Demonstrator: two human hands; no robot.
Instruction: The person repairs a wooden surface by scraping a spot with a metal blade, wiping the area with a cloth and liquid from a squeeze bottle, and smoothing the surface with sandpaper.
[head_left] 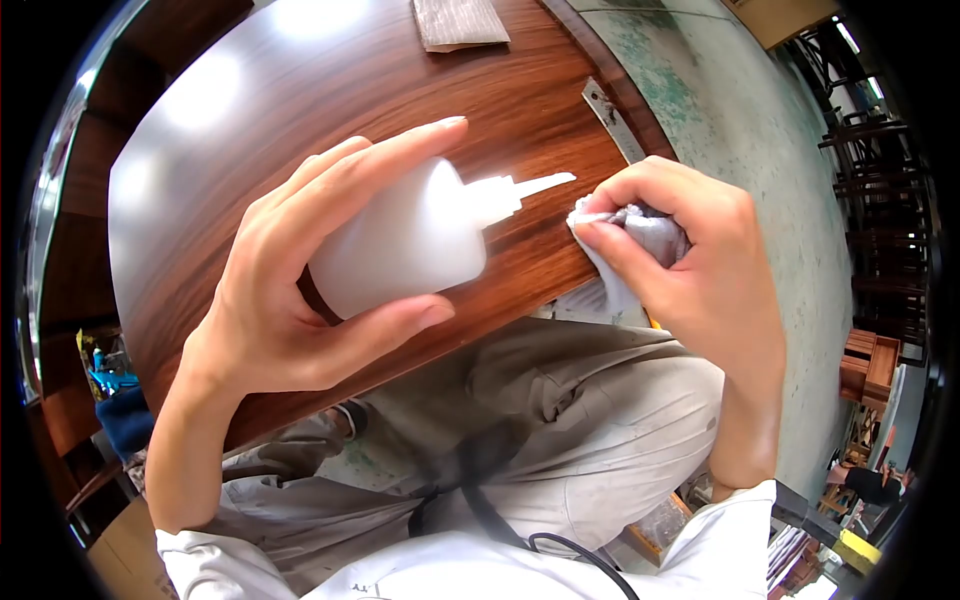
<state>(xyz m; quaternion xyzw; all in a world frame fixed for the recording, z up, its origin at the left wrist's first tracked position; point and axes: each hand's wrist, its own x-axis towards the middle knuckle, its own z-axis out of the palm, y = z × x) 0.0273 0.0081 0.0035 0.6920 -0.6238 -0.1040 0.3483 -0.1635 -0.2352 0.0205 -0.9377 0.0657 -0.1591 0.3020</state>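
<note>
A translucent white squeeze bottle (405, 245) with a thin nozzle lies on its side within my left hand (290, 260), its tip pointing right. My left fingers run along the top of it and the thumb along its lower side. In my right hand (690, 225) a crumpled pale cloth (655, 238) is bunched, pinched between thumb and fingers, with a loose end hanging down. The nozzle tip is a short way left of the cloth, apart from it. Both hands are over the glossy brown wooden tabletop (540, 90) or its near edge.
A flat beige piece (460, 22) lies at the tabletop's far side. A metal ruler-like strip (612, 120) rests near the right edge. My legs (600, 410) are below the near edge. Stacked dark furniture (880, 190) stands across the floor at right.
</note>
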